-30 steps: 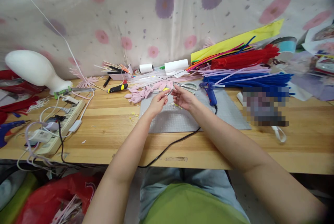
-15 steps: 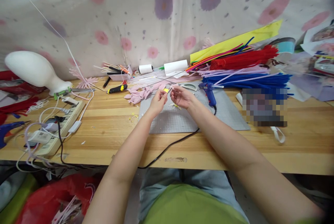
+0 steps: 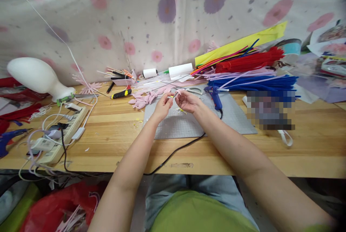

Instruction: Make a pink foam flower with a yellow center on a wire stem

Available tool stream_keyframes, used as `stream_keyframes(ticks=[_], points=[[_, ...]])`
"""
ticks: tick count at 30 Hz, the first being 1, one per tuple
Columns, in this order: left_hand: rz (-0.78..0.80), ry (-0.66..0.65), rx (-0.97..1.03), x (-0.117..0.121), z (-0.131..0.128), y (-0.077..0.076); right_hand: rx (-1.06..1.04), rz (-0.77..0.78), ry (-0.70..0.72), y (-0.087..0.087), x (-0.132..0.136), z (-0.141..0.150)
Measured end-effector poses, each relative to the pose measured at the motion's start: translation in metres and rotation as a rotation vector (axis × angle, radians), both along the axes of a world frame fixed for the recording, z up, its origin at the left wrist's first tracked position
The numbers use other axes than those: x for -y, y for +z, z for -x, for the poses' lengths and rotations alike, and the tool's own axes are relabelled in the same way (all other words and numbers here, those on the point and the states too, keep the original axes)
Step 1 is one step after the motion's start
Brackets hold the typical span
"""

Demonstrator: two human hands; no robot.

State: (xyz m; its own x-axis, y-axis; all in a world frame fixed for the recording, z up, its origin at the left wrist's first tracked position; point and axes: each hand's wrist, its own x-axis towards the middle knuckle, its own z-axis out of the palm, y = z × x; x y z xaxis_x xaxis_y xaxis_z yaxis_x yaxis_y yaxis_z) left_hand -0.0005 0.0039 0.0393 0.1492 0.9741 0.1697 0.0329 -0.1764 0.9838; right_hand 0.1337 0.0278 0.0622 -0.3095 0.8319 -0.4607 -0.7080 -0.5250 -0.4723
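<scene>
Over the grey cutting mat [image 3: 232, 120], my two hands are close together with their fingertips pinched. My left hand [image 3: 162, 106] is closed on a small yellow piece, of which only a sliver shows. Between the fingertips runs a thin dark stick [image 3: 175, 95], pinched by my right hand [image 3: 188, 101], whose other fingers curl loosely. A pale pink bit shows at the right fingertips, too small to make out. Beneath the hands lie small white and yellow scraps [image 3: 179, 110]. Pink fuzzy petal-like pieces [image 3: 143, 100] are left of my left hand; a blue glue gun [image 3: 215, 97] rests right of my right hand.
Bundles of blue [image 3: 254, 83] and red pipe cleaners [image 3: 248, 61] lie at the back right. A yellow-black utility knife [image 3: 121, 93] is at the left, past it a power strip [image 3: 65, 134] with tangled cables. A black cord [image 3: 175, 151] crosses the table front. A white foam head form [image 3: 38, 75] lies far left.
The yellow piece at my left fingertips shows less than before. Both hands stay close together in nearly the same place, and the view has shifted slightly.
</scene>
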Motion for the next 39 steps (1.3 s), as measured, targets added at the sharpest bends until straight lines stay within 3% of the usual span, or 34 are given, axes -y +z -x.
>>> stream_keyframes(ticks=[13, 20, 27, 33, 39], points=[[0.01, 0.066, -0.002, 0.002, -0.001, -0.003, -0.041, -0.001, 0.012, -0.005, 0.0, -0.003], [0.064, 0.05, 0.12, 0.008, -0.002, 0.006, -0.086, -0.255, 0.048, -0.021, 0.002, -0.006], [0.168, -0.01, 0.188, 0.012, -0.005, 0.016, -0.04, -0.529, -0.046, -0.03, -0.003, 0.004], [0.182, -0.07, 0.219, 0.01, -0.003, 0.011, -0.066, -0.536, -0.057, -0.035, -0.007, 0.005], [0.181, -0.026, 0.197, 0.008, -0.007, 0.012, -0.105, -0.532, -0.108, -0.033, -0.007, 0.011]])
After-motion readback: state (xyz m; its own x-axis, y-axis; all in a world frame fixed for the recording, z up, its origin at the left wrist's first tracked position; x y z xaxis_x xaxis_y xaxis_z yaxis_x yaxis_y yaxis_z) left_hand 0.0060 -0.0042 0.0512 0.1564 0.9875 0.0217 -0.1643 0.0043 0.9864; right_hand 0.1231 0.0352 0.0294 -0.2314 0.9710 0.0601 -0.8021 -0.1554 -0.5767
